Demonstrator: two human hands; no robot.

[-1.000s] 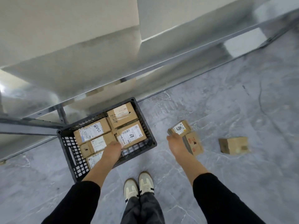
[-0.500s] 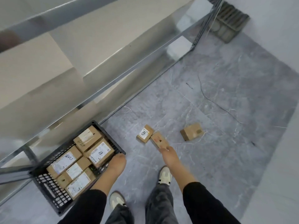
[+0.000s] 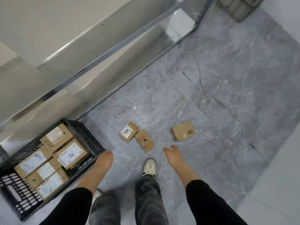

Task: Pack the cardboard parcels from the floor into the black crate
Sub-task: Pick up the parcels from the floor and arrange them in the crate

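Note:
The black crate [image 3: 90,137] stands at the lower left and holds several labelled cardboard parcels. Three parcels lie on the grey floor: a labelled parcel [image 3: 128,131], a plain parcel [image 3: 145,140] touching it, and a third parcel [image 3: 183,130] further right. My left hand [image 3: 105,158] hangs by the crate's right corner with fingers curled under; whether it touches the rim I cannot tell. My right hand [image 3: 172,154] hovers with fingers apart, empty, just right of the plain parcel and below the third one.
A metal shelving frame [image 3: 113,51] runs diagonally behind the crate. A grey crate [image 3: 235,8] sits at the far top right. A thin cable [image 3: 209,93] lies across the floor. My foot [image 3: 149,167] stands between the hands.
My view has swung right and pulled back. My right hand has come off the two touching parcels and opened. My left hand has left the parcels in the crate and sits by its corner.

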